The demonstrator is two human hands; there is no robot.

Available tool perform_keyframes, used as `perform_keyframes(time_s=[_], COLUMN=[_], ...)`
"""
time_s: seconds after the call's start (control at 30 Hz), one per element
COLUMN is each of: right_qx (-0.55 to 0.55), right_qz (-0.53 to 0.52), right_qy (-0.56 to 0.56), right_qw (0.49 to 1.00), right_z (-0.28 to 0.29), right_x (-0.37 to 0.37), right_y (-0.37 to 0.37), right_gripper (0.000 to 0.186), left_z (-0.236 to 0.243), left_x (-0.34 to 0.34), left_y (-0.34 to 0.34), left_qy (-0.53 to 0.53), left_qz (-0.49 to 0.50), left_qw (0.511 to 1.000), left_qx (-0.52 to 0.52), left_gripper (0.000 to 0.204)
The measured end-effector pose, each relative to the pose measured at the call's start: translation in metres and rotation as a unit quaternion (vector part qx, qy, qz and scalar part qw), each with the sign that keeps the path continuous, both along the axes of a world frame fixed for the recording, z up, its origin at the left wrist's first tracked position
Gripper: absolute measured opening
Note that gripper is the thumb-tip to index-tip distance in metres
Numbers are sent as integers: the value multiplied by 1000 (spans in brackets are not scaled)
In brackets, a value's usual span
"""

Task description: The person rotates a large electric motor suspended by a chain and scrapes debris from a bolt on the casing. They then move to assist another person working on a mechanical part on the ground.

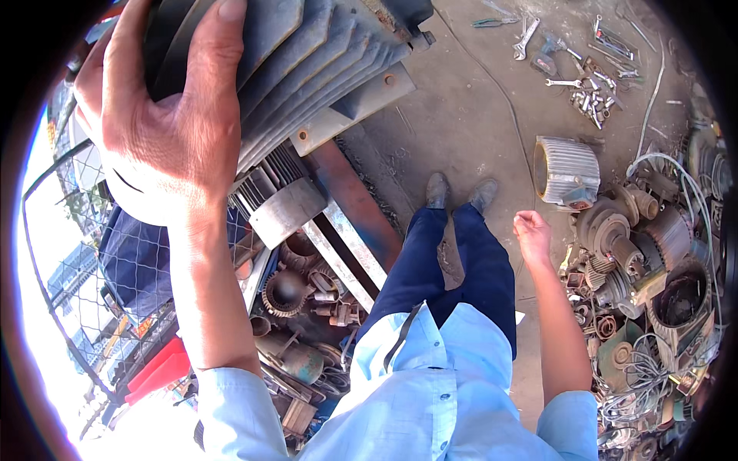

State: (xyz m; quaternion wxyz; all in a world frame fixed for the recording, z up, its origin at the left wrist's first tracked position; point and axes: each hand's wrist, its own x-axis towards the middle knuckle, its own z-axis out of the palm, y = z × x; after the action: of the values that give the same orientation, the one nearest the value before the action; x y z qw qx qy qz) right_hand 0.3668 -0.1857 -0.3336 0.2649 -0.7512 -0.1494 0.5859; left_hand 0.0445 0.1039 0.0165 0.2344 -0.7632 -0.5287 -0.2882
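Note:
My left hand [173, 127] rests on a large grey finned motor housing [307, 65] at the upper left, its thumb and fingers spread over the fins. Part of the fingers runs out of view at the top. A flat mounting foot [357, 107] with bolt holes juts from the housing's lower side. My right hand [533, 237] hangs beside my leg with curled fingers, and nothing shows in it. Nearest to it on the floor lies a silver ribbed motor casing [570, 170], apart from the hand.
Wrenches [526, 38], a power tool [546, 58] and several sockets [593, 100] lie on the floor ahead. A heap of motor parts [615, 230] and cables fills the right. Below the housing are steel beams [346, 253], a smaller motor [284, 203] and scrap; wire mesh [100, 253] stands left.

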Motion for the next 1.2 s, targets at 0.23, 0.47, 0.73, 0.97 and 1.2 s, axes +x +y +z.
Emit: perform_keyframes(time_s=[0.23,0.47,0.73,0.97,1.2], right_qx=[1,-28,-64,-37,26], right_qz=[113,84,16,-57,-137], right_qy=[-58,-97,-117,-130,-175], right_qw=[992,991,991,989,975], right_z=[34,50,55,31,-88], right_x=[-36,-49,-27,63,227], right_y=[-11,-67,-107,-59,16], right_gripper=[11,20,20,21,17], left_z=[-2,1,0,15,23], left_x=[-38,-35,-23,-23,-126], left_y=[9,11,2,-14,-41], left_qy=[44,91,95,6,-15], left_qz=[8,-42,-72,45,158], left_qw=[998,995,992,999,987], left_qx=[-39,-4,34,-30,29], left_gripper=[53,53,53,55,60])
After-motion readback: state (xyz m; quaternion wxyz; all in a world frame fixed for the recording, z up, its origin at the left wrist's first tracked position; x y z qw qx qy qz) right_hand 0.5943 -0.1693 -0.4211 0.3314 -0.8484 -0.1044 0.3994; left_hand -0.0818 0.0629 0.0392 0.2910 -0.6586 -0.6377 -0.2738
